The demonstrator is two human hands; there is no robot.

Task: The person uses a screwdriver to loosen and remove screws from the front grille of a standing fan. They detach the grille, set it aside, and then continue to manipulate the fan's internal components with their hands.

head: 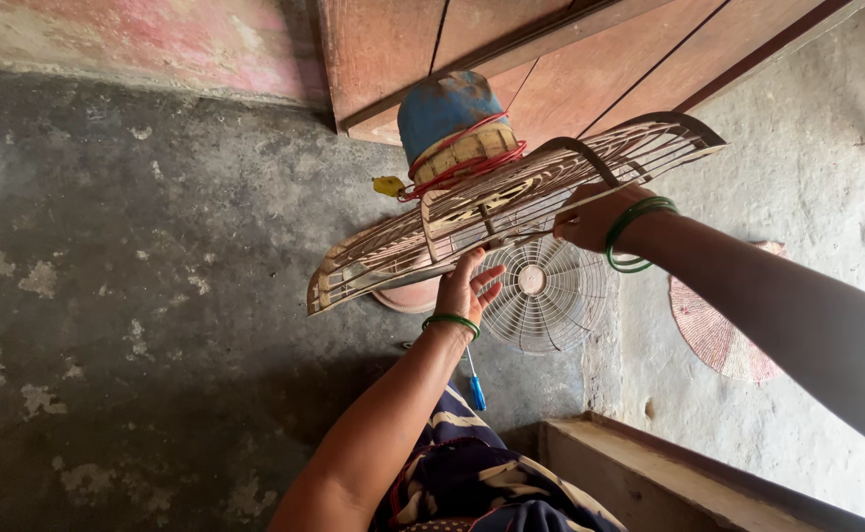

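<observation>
In the head view, the fan guard [511,212] hangs tilted mid-frame, its long axis rising to the upper right. The right hand [590,219] is clamped on its wires; the left hand [467,288] presses beneath, fingers spread apart. The blue motor [447,113] sits above, a second white grille [546,296] and a screwdriver [474,386] on the floor [156,296] below.

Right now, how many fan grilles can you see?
2. One grille is held up tilted, the right hand on its rim and the left hand under it. A second grille lies on the floor below. Others may be hidden.
</observation>
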